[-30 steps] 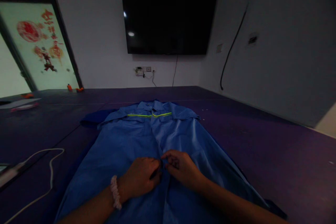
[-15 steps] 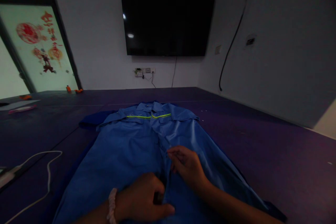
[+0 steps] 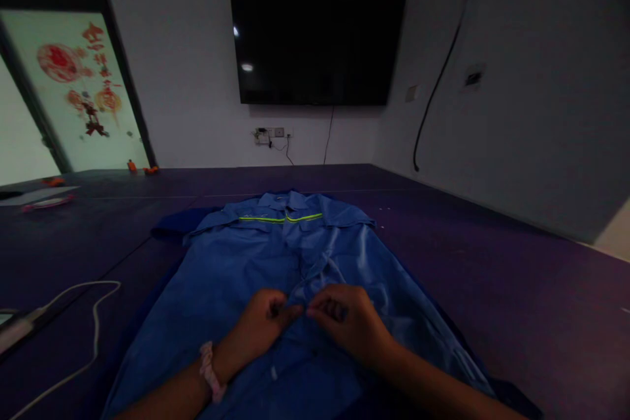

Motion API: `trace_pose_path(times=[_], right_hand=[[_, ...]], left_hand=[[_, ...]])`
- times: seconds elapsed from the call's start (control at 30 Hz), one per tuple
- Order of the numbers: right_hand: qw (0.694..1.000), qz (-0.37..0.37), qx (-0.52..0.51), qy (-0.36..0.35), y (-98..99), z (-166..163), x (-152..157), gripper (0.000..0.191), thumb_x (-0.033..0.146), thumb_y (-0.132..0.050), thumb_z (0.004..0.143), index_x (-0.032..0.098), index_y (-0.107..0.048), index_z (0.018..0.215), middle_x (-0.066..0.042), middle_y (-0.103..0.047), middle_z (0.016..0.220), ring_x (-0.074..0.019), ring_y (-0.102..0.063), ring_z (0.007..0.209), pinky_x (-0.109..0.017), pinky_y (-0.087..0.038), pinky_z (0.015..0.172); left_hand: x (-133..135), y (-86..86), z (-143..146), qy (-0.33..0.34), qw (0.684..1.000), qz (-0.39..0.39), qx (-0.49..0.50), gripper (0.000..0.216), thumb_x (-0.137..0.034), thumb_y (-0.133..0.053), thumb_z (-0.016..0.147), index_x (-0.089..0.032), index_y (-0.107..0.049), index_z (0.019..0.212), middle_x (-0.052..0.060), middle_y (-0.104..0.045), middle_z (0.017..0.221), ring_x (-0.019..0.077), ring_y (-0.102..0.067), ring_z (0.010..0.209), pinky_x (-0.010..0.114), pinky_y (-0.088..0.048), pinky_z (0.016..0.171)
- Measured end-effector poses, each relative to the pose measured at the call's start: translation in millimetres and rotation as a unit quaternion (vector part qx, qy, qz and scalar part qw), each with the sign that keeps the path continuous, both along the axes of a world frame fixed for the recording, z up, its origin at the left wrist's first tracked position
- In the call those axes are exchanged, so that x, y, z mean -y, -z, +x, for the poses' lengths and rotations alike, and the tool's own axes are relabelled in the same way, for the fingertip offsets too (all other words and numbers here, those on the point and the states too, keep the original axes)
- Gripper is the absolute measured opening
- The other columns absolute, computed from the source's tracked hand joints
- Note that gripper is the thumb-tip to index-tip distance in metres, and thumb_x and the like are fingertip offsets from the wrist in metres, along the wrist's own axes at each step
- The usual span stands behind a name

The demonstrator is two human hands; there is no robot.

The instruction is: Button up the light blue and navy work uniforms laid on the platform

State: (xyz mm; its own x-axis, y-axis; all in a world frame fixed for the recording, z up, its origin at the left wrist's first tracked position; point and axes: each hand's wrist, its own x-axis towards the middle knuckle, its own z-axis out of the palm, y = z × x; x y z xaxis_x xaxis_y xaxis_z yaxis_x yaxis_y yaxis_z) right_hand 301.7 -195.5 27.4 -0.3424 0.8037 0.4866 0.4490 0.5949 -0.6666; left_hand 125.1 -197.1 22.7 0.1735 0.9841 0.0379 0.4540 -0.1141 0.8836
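A blue work shirt (image 3: 231,269) with a yellow-green reflective stripe across its chest lies spread flat on a dark purple surface (image 3: 492,275), collar away from me. My left hand (image 3: 260,325), a pink scrunchie on its wrist, pinches the shirt's front opening at the middle. My right hand (image 3: 347,321) pinches the same front edge right beside it, fingertips nearly touching the left hand's. The cloth is bunched up slightly between them.
A white cable (image 3: 83,315) snakes over the surface at left, leading to a device at the left edge. A black TV (image 3: 315,42) hangs on the far wall above a power outlet. A glass door with red decorations (image 3: 73,79) stands at left.
My left hand, which had dropped toward me along the shirt front, has moved up again to meet the right hand. Both now pinch the front opening a little farther from me.
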Motion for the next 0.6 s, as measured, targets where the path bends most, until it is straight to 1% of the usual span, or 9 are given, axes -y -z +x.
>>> trace_pose_path(times=[0.03,0.1,0.17,0.23,0.3,0.4,0.47,0.6], right_hand=[[0.999,-0.026,0.019,-0.019,2.4,-2.2,1.1,0.010,0.025,-0.060,0.071,0.017,-0.064,0.067,0.001,-0.059,0.055,-0.0086,-0.050,0.048,-0.017,-0.038,0.044],[0.996,-0.070,0.043,-0.045,6.6,-5.6,2.4,0.010,0.025,-0.060,0.071,0.017,-0.064,0.066,0.001,-0.058,0.054,-0.0079,-0.049,0.047,-0.016,-0.035,0.043],[0.992,-0.100,0.054,-0.059,8.7,-7.0,2.7,0.012,0.027,-0.061,0.071,0.016,-0.063,0.066,0.001,-0.058,0.054,-0.0078,-0.049,0.048,-0.016,-0.035,0.043],[0.989,-0.114,0.060,-0.070,8.9,-6.4,2.2,0.015,0.030,-0.063,0.069,0.016,-0.063,0.066,0.001,-0.058,0.055,-0.0080,-0.049,0.048,-0.017,-0.034,0.043],[0.987,-0.117,0.068,-0.082,8.4,-4.7,1.7,0.020,0.034,-0.066,0.067,0.015,-0.062,0.065,0.001,-0.058,0.055,-0.0079,-0.049,0.048,-0.017,-0.033,0.043],[0.987,-0.099,0.087,-0.096,8.1,-2.5,1.9,0.027,0.041,-0.068,0.063,0.015,-0.059,0.063,0.002,-0.056,0.054,-0.0078,-0.048,0.048,-0.017,-0.032,0.043],[0.986,-0.076,0.106,-0.100,8.4,-2.3,3.4,0.028,0.042,-0.068,0.063,0.016,-0.058,0.061,0.002,-0.055,0.054,-0.0078,-0.048,0.049,-0.017,-0.032,0.045],[0.983,-0.041,0.158,-0.083,10.0,-3.8,7.1,0.022,0.036,-0.066,0.066,0.017,-0.056,0.060,0.003,-0.057,0.056,-0.0078,-0.049,0.050,-0.018,-0.030,0.046]], left_hand=[[-0.3,-0.4,-0.7,0.011,1.000,-0.020,0.008,0.044,-0.058,-0.058,0.060,-0.017,-0.042,0.053,-0.008,-0.031,0.049,0.0074,-0.032,0.050,0.021,-0.024,0.048],[-0.2,-1.9,-2.6,0.049,0.995,-0.087,0.026,0.043,-0.058,-0.058,0.061,-0.017,-0.045,0.056,-0.009,-0.034,0.045,0.0065,-0.033,0.045,0.020,-0.023,0.044],[0.0,-3.5,-5.0,0.092,0.981,-0.160,0.050,0.041,-0.056,-0.058,0.063,-0.017,-0.047,0.060,-0.009,-0.039,0.041,0.0063,-0.035,0.038,0.020,-0.022,0.040],[0.0,-4.6,-7.2,0.127,0.966,-0.210,0.079,0.038,-0.053,-0.059,0.063,-0.017,-0.047,0.063,-0.008,-0.044,0.039,0.0072,-0.041,0.036,0.019,-0.022,0.038],[0.0,-5.1,-8.5,0.152,0.953,-0.238,0.109,0.036,-0.050,-0.061,0.063,-0.016,-0.047,0.064,-0.007,-0.048,0.040,0.0084,-0.047,0.037,0.018,-0.025,0.038],[0.0,-5.1,-8.3,0.169,0.943,-0.250,0.141,0.035,-0.047,-0.064,0.061,-0.015,-0.048,0.063,-0.006,-0.050,0.041,0.0080,-0.048,0.036,0.018,-0.030,0.039],[-0.5,-3.9,-7.5,0.162,0.946,-0.238,0.152,0.036,-0.047,-0.065,0.060,-0.015,-0.049,0.062,-0.006,-0.050,0.040,0.0068,-0.046,0.035,0.018,-0.032,0.039],[-2.9,0.2,-4.9,0.141,0.958,-0.202,0.147,0.041,-0.051,-0.065,0.058,-0.014,-0.048,0.060,-0.007,-0.048,0.038,0.0062,-0.044,0.034,0.018,-0.031,0.038]])
